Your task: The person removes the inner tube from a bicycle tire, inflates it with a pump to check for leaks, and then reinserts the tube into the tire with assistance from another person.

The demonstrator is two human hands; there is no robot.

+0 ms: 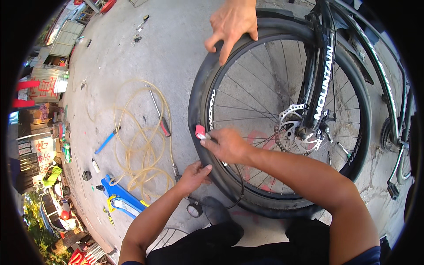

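Note:
A bicycle wheel with black rubber around its rim (211,106) stands close in front of me, its disc brake (293,126) facing me. My right hand (227,145) pinches a small pink piece with a whitish end (201,132) against the outer black rubber (194,110). Lower down, my left hand (195,177) has its thumb on the edge of that rubber. Its other fingers curl at the outer side, partly hidden. From the top, another person's hand (233,26) presses on the upper part of the wheel with spread fingers.
A clear yellowish hose (143,145) lies coiled on the concrete at left, by a red-and-black-handled screwdriver (164,126), a blue-handled tool (106,142) and a blue-and-yellow object (126,203). A round gauge (194,210) lies beside my shoe (216,211). The bicycle frame (375,57) extends right.

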